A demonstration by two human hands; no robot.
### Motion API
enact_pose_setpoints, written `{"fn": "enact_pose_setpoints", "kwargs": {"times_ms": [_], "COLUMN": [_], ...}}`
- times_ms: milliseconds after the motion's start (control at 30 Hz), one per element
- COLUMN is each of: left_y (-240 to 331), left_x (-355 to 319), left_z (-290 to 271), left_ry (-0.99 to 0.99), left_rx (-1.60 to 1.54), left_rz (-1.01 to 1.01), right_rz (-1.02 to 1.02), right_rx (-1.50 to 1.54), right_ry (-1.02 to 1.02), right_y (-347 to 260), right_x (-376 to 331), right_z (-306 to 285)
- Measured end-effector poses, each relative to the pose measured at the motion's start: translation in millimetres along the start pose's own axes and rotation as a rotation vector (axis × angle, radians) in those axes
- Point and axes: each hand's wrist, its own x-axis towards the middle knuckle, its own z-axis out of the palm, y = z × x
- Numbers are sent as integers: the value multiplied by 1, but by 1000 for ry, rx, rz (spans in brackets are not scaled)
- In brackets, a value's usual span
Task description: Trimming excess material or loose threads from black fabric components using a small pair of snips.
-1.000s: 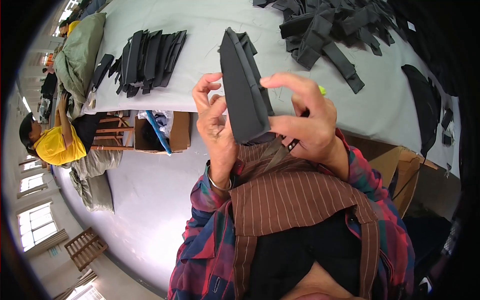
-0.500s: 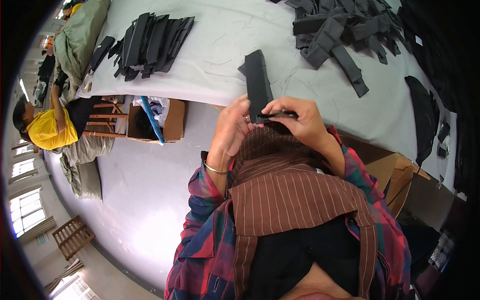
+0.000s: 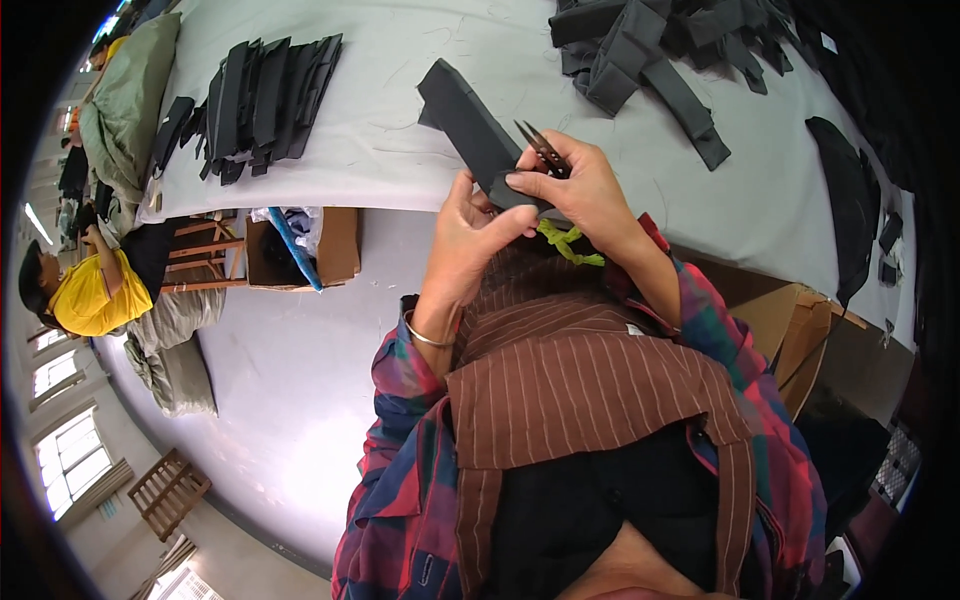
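A folded dark grey fabric strip (image 3: 462,115) slants up and away from my hands above the table's near edge. My left hand (image 3: 468,235) is closed round its near end, the thumb along the lower side. My right hand (image 3: 580,190) pinches the same end between thumb and fingers. It also holds dark thread snips (image 3: 543,150), whose two pointed tips stick out apart toward the upper left. Beneath my right hand hangs a bright yellow-green cord (image 3: 570,244); whether it is tied to the snips is hidden.
On the pale table (image 3: 390,165) lie a row of dark strips (image 3: 265,100) at left and a loose heap (image 3: 665,50) at far right, with thread scraps between. Cardboard boxes (image 3: 340,247) stand below the edge. A person in yellow (image 3: 100,295) works at far left.
The strip has swung so its far end points further left. The snips in my right hand now show their tips, and the yellow-green cord has come into sight.
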Motion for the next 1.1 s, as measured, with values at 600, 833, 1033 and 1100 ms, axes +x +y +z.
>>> {"fn": "enact_pose_setpoints", "kwargs": {"times_ms": [600,833,1033,1100], "left_y": [11,12,13,14], "left_x": [0,0,-3,-4], "left_z": [0,2,2,2], "left_ry": [212,213,203,201], "left_rx": [96,131,130,131], "left_rz": [121,150,150,144], "right_rz": [-479,-650,-651,-633], "right_rx": [-737,-944,-981,-918], "right_ry": [-25,33,16,69], "right_y": [-29,-24,-25,-23], "right_x": [-26,-24,-24,-23], "right_z": [-21,-11,-9,-10]}}
